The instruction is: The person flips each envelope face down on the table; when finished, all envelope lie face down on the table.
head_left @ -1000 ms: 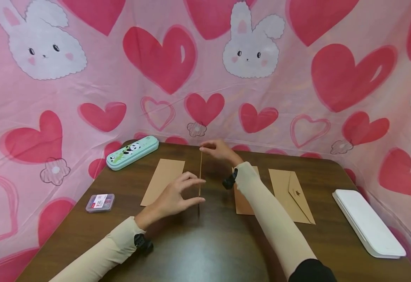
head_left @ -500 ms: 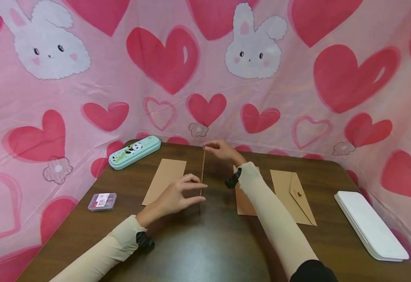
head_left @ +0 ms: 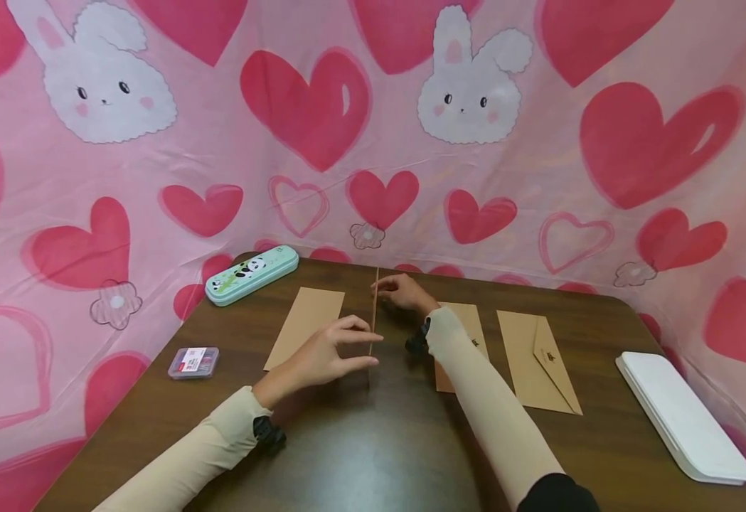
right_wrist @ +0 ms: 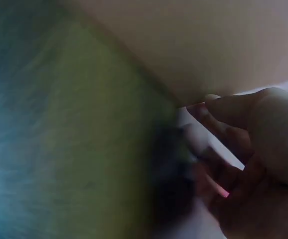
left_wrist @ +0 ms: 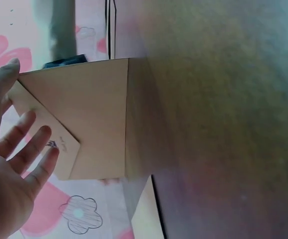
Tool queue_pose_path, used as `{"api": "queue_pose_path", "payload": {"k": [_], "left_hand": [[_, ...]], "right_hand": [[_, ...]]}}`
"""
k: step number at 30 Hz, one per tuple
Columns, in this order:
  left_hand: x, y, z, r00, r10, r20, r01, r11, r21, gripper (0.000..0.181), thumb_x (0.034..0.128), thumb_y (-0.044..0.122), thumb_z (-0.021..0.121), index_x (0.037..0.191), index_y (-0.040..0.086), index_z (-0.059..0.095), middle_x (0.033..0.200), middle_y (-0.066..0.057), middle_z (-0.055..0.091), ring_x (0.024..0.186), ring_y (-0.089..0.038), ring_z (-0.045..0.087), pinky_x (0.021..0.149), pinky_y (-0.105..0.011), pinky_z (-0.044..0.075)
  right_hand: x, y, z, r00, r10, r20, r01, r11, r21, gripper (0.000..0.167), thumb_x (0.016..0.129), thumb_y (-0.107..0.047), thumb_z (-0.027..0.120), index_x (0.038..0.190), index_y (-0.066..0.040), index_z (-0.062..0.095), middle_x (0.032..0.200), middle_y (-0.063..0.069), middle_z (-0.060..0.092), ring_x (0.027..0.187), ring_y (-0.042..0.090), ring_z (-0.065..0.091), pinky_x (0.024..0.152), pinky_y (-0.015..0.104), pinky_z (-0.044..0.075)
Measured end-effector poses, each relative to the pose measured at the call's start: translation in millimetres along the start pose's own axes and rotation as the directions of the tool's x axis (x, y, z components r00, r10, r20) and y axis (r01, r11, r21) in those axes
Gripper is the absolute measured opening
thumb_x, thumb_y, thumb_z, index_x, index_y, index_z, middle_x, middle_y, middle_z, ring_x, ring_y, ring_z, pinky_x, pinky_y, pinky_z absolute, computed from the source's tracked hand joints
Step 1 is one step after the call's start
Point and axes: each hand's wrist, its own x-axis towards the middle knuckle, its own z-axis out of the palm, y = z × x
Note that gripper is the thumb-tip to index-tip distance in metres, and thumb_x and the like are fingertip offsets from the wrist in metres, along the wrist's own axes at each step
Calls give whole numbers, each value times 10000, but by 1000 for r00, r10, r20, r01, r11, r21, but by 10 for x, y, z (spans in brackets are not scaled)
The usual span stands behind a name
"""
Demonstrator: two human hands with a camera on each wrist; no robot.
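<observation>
A brown kraft envelope (left_wrist: 99,109) stands on its long edge on the table, seen almost edge-on in the head view. My left hand (head_left: 321,353) is at its near upper part, fingers spread and fairly straight. In the left wrist view the left thumb meets the near upper corner, and several fingers lie in front of the flap side. My right hand (head_left: 406,293) pinches the far edge of the envelope between thumb and fingers. The right wrist view is blurred, but its fingers (right_wrist: 228,112) show at a corner of the envelope.
One kraft envelope (head_left: 308,320) lies flat on the left; two more, a partly covered envelope (head_left: 465,320) and a flap-up envelope (head_left: 529,355), lie on the right. Around them are a mint panda pencil case (head_left: 252,276), a small clear box (head_left: 193,363) and a white case (head_left: 683,416).
My right hand has moved from the envelope's far upper corner down along its far edge. My left hand stays nearly in place. The head view has shifted slightly.
</observation>
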Motion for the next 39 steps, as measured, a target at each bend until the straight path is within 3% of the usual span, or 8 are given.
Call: {"api": "queue_pose_path", "payload": {"k": [5, 10, 14, 20, 25, 31, 35, 39], "left_hand": [[31, 23, 5, 999, -15, 29, 16, 999, -35, 359, 862, 289, 847, 1209, 232, 775, 1122, 46, 667, 977, -257, 679, 786, -434, 560], [37, 38, -9, 999, -21, 31, 20, 999, 36, 349, 866, 320, 841, 1201, 250, 775, 1121, 76, 681, 999, -128, 665, 834, -334, 563], [27, 20, 8, 1000, 17, -8, -16, 996, 90, 334, 861, 337, 842, 1179, 262, 775, 1118, 82, 685, 1026, -63, 643, 884, -302, 557], [-28, -17, 11, 998, 36, -50, -30, 994, 104, 355, 858, 323, 844, 1193, 233, 769, 1159, 53, 679, 1050, -107, 653, 894, -323, 559], [-137, -41, -67, 997, -36, -73, 46, 990, 137, 416, 830, 304, 865, 1216, 176, 774, 1153, 41, 699, 1008, -138, 673, 862, -324, 559], [-250, -60, -156, 987, -157, -40, 161, 979, 122, 463, 827, 342, 860, 1242, 159, 764, 1119, 30, 715, 855, -228, 659, 752, -353, 558], [-269, -90, -186, 979, -202, -35, 205, 972, 114, 462, 824, 334, 862, 1232, 139, 766, 1098, 17, 732, 838, -251, 671, 729, -379, 565], [-272, -103, -195, 974, -225, -9, 224, 965, 134, 479, 832, 357, 855, 1253, 151, 757, 1107, 28, 733, 864, -234, 675, 780, -334, 560]], "right_hand": [[66, 136, 119, 998, -17, -64, 12, 997, -76, 213, 998, -215, 672, 1153, -115, 779, 1204, 94, 762, 1217, 299, 662, 1091, 485, 486], [58, 108, 110, 997, -30, -77, 24, 996, -80, 186, 1000, -157, 656, 1121, -87, 779, 1163, 109, 775, 1183, 307, 680, 1084, 483, 488], [0, 69, 64, 996, -16, -84, 10, 997, -76, 194, 1010, -132, 637, 1135, -48, 758, 1170, 137, 764, 1165, 311, 680, 1056, 465, 508], [-143, 66, -55, 991, 103, -88, -97, 993, 62, 245, 1039, -66, 575, 1246, 29, 664, 1200, 239, 711, 1082, 352, 706, 950, 429, 578], [-155, 141, -184, 993, 104, -49, -92, 975, 204, 277, 1040, -80, 584, 1268, 66, 645, 1155, 236, 709, 984, 317, 725, 907, 386, 599], [-192, 183, -405, 985, 171, -26, -148, 910, 387, 333, 1028, -154, 632, 1286, 54, 663, 933, 15, 720, 868, 190, 694, 987, 483, 564], [-225, 129, -532, 987, 160, -23, -134, 888, 441, 346, 1025, -124, 630, 1294, 94, 645, 838, -42, 688, 822, 188, 679, 1056, 583, 492], [-225, 73, -591, 989, 142, -34, -114, 894, 432, 336, 1004, -93, 654, 1255, 132, 654, 791, -44, 693, 737, 139, 673, 978, 519, 555]]}}
